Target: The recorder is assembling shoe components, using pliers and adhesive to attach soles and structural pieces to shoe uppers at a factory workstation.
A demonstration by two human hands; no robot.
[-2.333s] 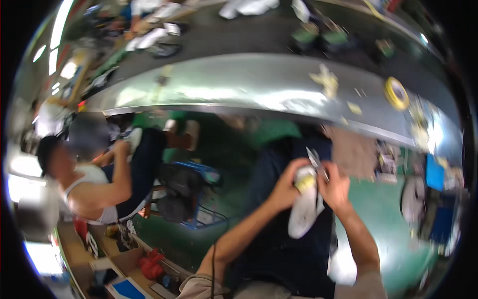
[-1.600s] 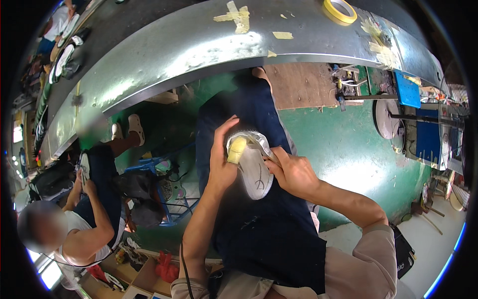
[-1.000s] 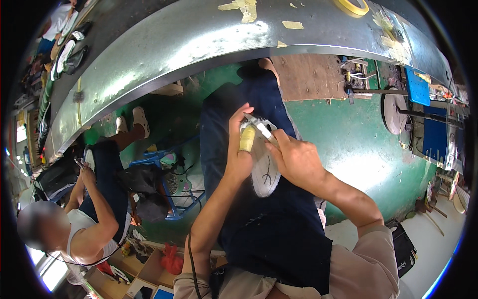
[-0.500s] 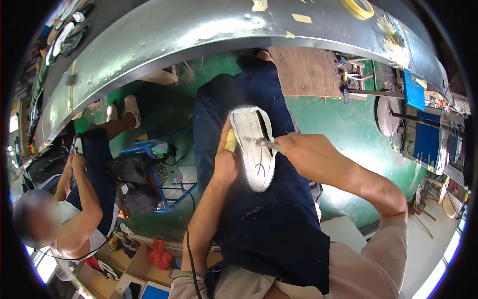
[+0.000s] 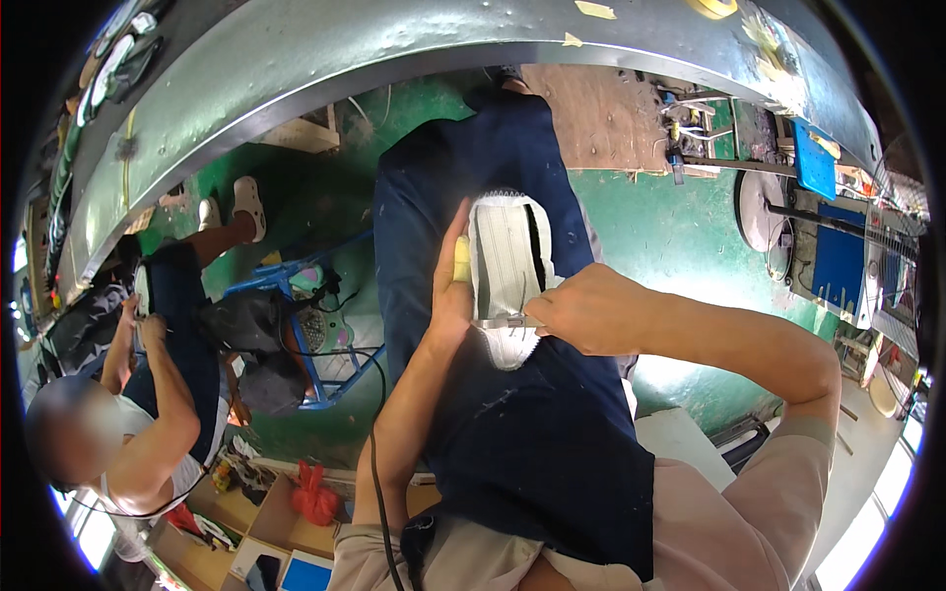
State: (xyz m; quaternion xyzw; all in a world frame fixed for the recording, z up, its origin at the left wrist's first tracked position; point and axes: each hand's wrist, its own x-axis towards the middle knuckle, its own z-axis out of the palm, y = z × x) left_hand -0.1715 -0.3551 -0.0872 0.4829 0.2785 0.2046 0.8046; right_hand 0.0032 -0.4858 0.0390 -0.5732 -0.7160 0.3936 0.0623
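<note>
A white shoe (image 5: 501,241), bottom up with a jagged stitched-looking edge, rests on the dark blue apron (image 5: 532,443) over my lap. My left hand (image 5: 451,307) grips its left side, and yellow tape wraps one finger. In my right hand (image 5: 589,311), at the shoe's right side, is a slim metal hand tool (image 5: 505,322). It lies crosswise over the near part of the sole; its exact kind is unclear. A dark gap shows along the shoe's right inner edge.
A metal bench (image 5: 394,69) curves across the far side, with a yellow tape roll (image 5: 713,7) on it. At left, a person (image 5: 148,394) works on a shoe beside a blue-framed stool (image 5: 315,384). Cardboard boxes with a red bag (image 5: 313,495) stand lower left; a black cable hangs by my left arm.
My right hand has brought the tool from the middle of the sole toward its near end, now crosswise. The left hand keeps its grip on the shoe. The whole view has shifted slightly.
</note>
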